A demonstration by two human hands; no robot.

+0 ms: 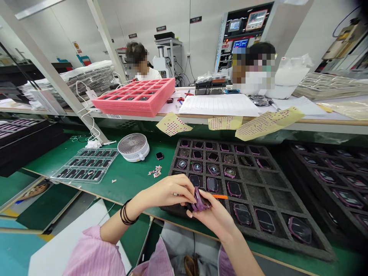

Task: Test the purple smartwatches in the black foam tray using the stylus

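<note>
Green bench, bright workroom, raised shelf ahead. Each grip is closed on one purple-framed watch: your left hand pinches it, your right hand cradles it, above the near left part of a grey foam tray. If fingertips slip on its narrow rim, it could fall and scratch the tray watches. You have one orange strip by your right hand, one loose watch, one fan, one pink tray, three yellow sheets and two people opposite; your hands prevent a full tray count.
</note>
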